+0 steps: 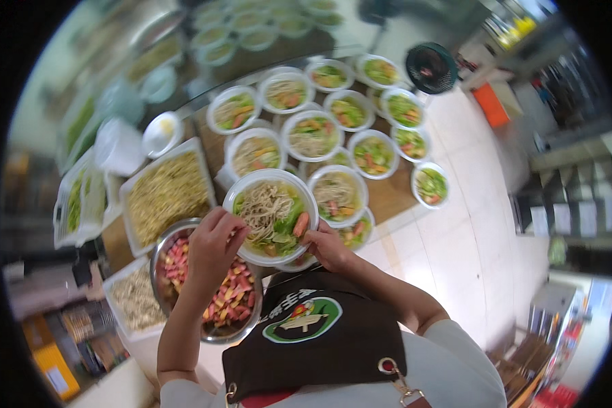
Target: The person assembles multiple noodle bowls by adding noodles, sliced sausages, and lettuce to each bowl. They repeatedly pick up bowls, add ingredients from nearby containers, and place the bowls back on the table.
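Observation:
A round white plastic bowl [234,197] is held in front of me, tilted slightly, with noodle-like pale strands [268,207], green lettuce [282,238] and pinkish-orange pieces [301,225] in it. My right hand [330,245] grips the bowl by its lower right rim, thumb on top. Over the bowl's left edge is my left hand [217,238], its fingers drawn together; what they pinch, if anything, is too small to make out. Below my left forearm sits a steel bowl [158,272] full of pink and yellow chunks [234,292].
Many filled white bowls [313,132] stand on the table [394,197], some stacked. At the left are a tray of yellowish shreds [170,194], a tray of pale strands [137,296], a white basket of greens [81,204] and stacked white containers [119,144]. A dark fan [432,68] stands beyond.

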Action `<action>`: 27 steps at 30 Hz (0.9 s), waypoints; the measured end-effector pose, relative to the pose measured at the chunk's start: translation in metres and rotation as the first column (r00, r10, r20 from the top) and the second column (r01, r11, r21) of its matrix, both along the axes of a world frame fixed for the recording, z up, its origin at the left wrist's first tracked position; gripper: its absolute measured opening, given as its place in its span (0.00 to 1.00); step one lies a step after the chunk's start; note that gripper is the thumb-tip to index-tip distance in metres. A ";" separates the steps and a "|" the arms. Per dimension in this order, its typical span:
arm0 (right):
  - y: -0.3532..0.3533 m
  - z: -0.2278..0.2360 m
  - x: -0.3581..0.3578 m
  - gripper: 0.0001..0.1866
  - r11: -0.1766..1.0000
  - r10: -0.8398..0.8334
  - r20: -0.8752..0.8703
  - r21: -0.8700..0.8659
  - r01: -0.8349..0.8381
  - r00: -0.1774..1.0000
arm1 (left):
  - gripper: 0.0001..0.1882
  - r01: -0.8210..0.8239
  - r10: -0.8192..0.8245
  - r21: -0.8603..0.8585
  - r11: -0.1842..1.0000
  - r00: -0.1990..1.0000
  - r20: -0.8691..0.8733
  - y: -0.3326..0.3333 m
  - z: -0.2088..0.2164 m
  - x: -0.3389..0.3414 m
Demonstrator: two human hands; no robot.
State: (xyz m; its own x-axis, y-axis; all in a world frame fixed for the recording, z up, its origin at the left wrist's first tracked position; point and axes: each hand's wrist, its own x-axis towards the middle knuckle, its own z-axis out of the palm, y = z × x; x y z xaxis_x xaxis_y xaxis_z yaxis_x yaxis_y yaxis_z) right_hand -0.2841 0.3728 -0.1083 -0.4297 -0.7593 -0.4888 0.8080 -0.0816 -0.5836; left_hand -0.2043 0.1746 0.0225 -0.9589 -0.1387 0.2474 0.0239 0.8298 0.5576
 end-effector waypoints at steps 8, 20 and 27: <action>0.193 -0.045 -0.037 0.18 0.780 -0.575 -0.131 0.212 0.589 0.808 | 0.04 -0.017 -0.023 0.472 0.882 0.997 0.079 0.064 -0.036 -0.048; 0.239 -0.171 -0.075 0.18 0.704 -0.606 -0.052 0.429 0.565 0.794 | 0.03 -0.093 -0.074 0.500 0.861 0.950 0.304 0.102 -0.063 -0.063; 0.266 -0.177 -0.082 0.19 0.653 -0.464 -0.151 0.608 0.453 0.873 | 0.04 -0.215 0.085 0.336 0.917 0.928 0.362 0.077 -0.096 -0.037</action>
State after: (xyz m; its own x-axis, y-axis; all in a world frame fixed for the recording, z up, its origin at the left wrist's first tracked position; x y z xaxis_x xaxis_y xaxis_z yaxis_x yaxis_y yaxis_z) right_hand -0.3657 0.6387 -0.2856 -0.6290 -0.0032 -0.7774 0.7751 -0.0789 -0.6269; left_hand -0.2411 0.2521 -0.0731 -0.9353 -0.3055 -0.1786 -0.3257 0.5454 0.7723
